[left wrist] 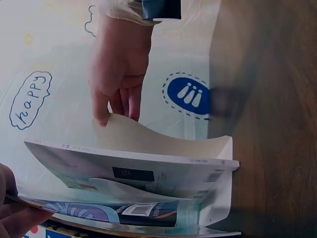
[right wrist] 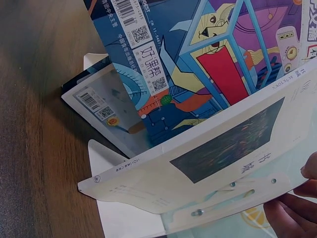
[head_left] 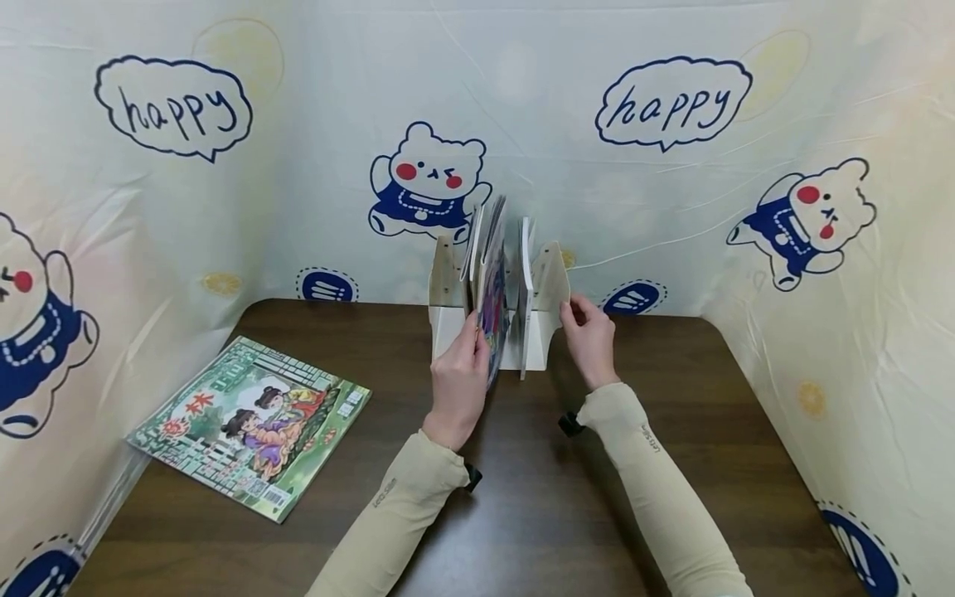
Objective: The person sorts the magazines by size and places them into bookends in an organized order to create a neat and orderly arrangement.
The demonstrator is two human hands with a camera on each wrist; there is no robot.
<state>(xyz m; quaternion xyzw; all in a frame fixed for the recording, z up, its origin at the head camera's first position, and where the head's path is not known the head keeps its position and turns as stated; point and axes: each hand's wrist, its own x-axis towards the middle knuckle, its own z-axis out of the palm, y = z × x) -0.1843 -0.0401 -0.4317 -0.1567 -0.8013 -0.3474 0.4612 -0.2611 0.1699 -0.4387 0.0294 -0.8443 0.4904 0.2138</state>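
A white bookend rack (head_left: 554, 282) stands at the back middle of the table. My left hand (head_left: 458, 385) pinches the near edge of a colourful magazine (head_left: 494, 311), held upright in the rack's left part; its blue, illustrated cover (right wrist: 198, 69) fills much of the right wrist view. Other magazines (head_left: 475, 249) stand to its left. Toward the rack's right side, a white-covered magazine (head_left: 525, 290) stands alone, spine toward me. My right hand (head_left: 592, 340) pinches the edge of the rack's right end panel (left wrist: 163, 136) between thumb and fingers. The lower part of the held magazine is partly hidden.
A green illustrated magazine (head_left: 254, 423) lies flat on the brown wooden table (head_left: 522, 514), at the left. A printed cloth backdrop (head_left: 537, 83) with bears and lettering rises behind and on both sides.
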